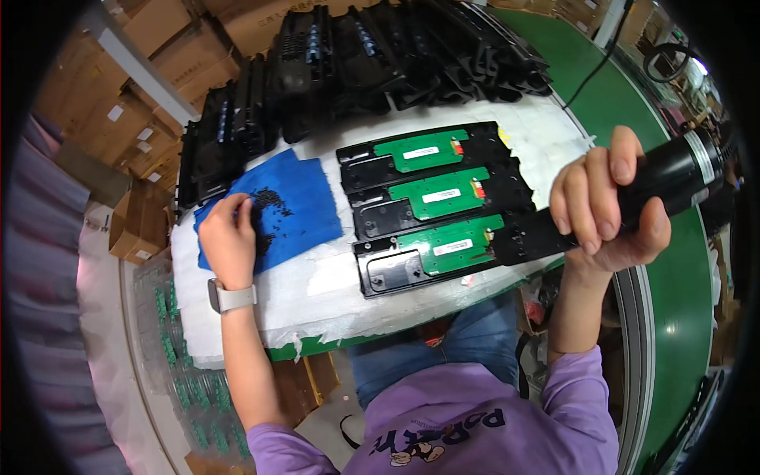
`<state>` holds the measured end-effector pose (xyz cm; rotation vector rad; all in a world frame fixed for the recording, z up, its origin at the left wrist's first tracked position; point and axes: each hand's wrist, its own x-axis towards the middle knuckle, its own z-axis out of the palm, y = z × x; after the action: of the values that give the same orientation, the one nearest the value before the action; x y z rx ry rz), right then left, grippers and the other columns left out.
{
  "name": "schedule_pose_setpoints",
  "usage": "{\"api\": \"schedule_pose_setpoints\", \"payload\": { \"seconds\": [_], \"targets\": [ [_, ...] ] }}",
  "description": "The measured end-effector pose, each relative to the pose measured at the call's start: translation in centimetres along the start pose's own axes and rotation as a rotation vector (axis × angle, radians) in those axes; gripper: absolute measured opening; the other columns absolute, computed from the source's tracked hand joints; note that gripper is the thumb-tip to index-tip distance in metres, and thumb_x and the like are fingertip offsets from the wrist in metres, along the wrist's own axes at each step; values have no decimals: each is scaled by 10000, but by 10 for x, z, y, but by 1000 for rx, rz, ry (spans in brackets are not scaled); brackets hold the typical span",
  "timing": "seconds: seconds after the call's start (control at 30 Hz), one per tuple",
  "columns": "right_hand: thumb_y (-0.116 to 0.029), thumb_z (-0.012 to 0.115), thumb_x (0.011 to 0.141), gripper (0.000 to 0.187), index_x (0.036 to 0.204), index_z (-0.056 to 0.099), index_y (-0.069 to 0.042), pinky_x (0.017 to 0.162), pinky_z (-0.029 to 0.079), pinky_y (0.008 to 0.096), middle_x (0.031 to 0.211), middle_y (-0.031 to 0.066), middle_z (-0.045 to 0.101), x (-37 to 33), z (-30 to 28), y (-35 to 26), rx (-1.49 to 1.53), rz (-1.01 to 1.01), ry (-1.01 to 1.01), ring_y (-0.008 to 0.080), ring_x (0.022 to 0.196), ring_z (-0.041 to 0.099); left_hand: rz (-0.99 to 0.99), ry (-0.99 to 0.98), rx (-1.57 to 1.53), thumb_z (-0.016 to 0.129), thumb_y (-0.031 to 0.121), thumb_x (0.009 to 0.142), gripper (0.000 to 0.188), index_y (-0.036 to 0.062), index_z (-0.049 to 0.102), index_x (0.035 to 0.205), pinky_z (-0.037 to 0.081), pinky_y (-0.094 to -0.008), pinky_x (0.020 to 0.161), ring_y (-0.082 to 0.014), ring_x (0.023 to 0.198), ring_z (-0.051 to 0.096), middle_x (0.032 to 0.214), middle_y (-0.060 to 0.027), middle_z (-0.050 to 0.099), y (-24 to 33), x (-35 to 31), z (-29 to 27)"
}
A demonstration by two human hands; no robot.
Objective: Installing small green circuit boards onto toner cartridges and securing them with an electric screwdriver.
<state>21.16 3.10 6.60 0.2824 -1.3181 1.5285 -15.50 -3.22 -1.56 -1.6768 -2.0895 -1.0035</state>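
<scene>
Three black plastic trays (376, 273) lie side by side on the white foam sheet (317, 277), each with a green circuit board (447, 245) set in it. My right hand (606, 210) grips a black electric screwdriver (673, 178), whose tip rests at the right end of the nearest board. My left hand (228, 237) reaches onto a blue cloth (301, 210) and its fingers pinch into a pile of small black screws (265, 207). A pale watch sits on that wrist.
A row of black plastic housings (380, 55) is stacked along the far edge of the bench. A green conveyor belt (673, 317) runs along the right. Cardboard boxes (142, 119) stand at the left, and clear trays of green boards (190, 380) lie below the bench.
</scene>
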Motion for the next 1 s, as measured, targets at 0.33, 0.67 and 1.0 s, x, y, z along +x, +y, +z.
{"api": "schedule_pose_setpoints", "payload": {
  "seconds": [0.33,0.67,1.0],
  "targets": [
    [-273,507,846,320,1014,436,-10,480,376,266,601,14,445,8,0,7,-59,-24,-36,104,434,426,-888,-339,-1826,530,98,861,100,3,549,886,398,-223,561,-114,649,477,826,-83,577,2,2,15],
    [-269,419,879,299,1016,482,-10,503,395,291,593,23,451,27,15,35,-4,-137,141,120,434,426,-733,-834,-1860,493,129,910,149,-5,556,899,347,-177,467,-57,547,423,770,-55,579,98,-19,23],
    [-292,403,892,306,1021,502,-34,529,410,316,604,15,464,35,18,58,66,-210,163,125,443,430,-549,-806,-1588,599,61,837,137,-15,594,951,401,-185,507,-76,568,495,829,-102,635,101,-27,10]
  ]
}}
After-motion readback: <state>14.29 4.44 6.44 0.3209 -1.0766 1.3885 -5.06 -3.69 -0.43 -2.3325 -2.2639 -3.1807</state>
